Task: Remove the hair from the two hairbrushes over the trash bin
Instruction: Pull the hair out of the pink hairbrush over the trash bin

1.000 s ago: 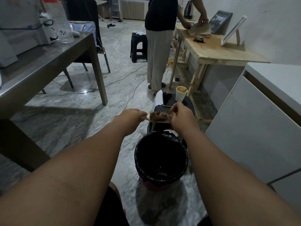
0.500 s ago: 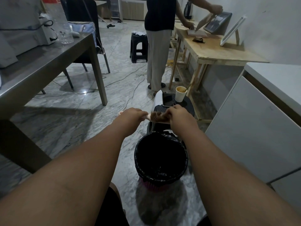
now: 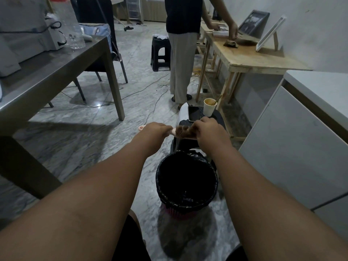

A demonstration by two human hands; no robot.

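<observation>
A pink hairbrush [image 3: 181, 131] matted with brown hair is held level, just beyond the far rim of the trash bin [image 3: 160, 178], which is lined with a black bag. My left hand [image 3: 155, 131] is closed around the brush handle, whose pink end sticks out to the left. My right hand [image 3: 208, 129] covers the right part of the brush head, its fingers pinching the brown hair there. A second hairbrush is not visible.
A black stool [image 3: 219, 119] behind the bin carries a phone [image 3: 193, 113] and a paper cup [image 3: 210, 107]. A person [image 3: 181, 53] stands at a wooden table [image 3: 250, 59]. A grey metal table [image 3: 56, 72] is on the left, a white cabinet [image 3: 293, 140] on the right.
My right hand slid left over the brush head, covering more of the hair. The left hand kept its hold on the handle. The person at the wooden table moved their arms.
</observation>
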